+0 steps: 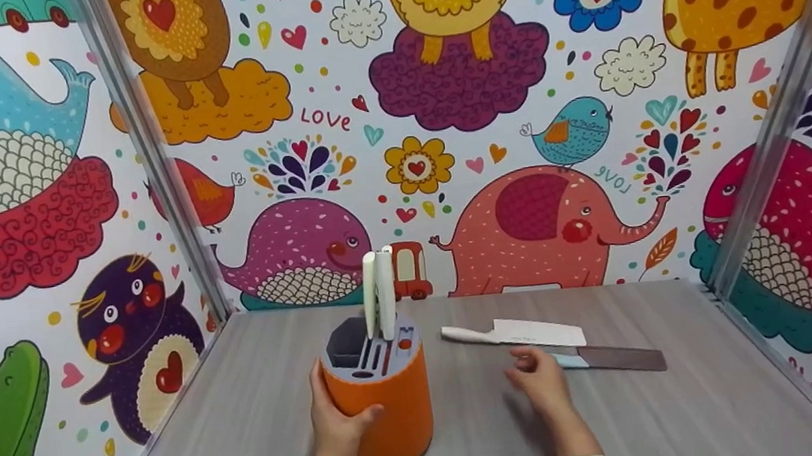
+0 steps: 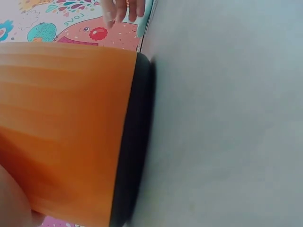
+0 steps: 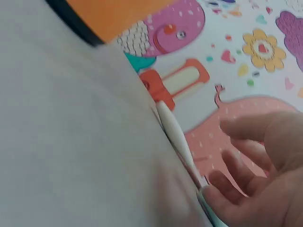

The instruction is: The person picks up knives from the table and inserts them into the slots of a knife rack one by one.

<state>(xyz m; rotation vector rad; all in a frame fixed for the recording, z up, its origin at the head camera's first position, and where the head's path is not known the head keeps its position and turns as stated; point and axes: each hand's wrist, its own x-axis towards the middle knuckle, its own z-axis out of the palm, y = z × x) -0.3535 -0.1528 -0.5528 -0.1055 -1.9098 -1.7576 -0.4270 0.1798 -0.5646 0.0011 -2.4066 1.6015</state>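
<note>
My left hand (image 1: 338,428) holds the side of an orange round knife block (image 1: 396,418), its thumb across the front. The block stands upright, with a grey slotted top and white-handled utensils (image 1: 385,291) sticking up from it. To the right, my right hand (image 1: 540,380) hovers near the light blue handle (image 1: 569,361) of a knife with a brown-grey rectangular blade (image 1: 623,358). In the right wrist view its fingers (image 3: 241,175) are loosely bent, nothing between them, fingertips close by that handle. Just behind lies a white-handled cleaver (image 1: 538,332) with a pale blade.
Everything rests on a grey wood-grain table (image 1: 246,426). Cartoon-printed panels (image 1: 338,152) close off the back and sides, with metal posts (image 1: 165,163) at the corners. The block's dark base (image 2: 135,142) meets the tabletop.
</note>
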